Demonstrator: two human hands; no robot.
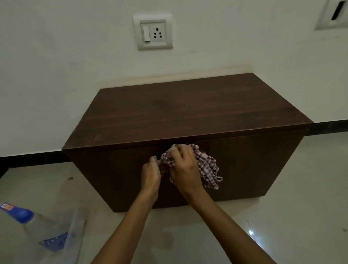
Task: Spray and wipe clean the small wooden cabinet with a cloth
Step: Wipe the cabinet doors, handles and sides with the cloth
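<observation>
Dark wooden cabinet [186, 118] is sitting mid-frame on the pale floor [296, 216] against the white wall [43, 68], with a socket [153, 32] showing above it at top centre. Right hand [184, 168] is pressing a bunched checked cloth [207, 167] against the cabinet front just under the top edge, fingers curled around the cloth, while the left hand [151, 173] is pinching the cloth's left end, fingers closed on it. A clear bottle [35, 224] with a blue cap is lying at lower left of the frame, well apart from the hands.

The bottle [35, 224] label's print is too blurred to read.
</observation>
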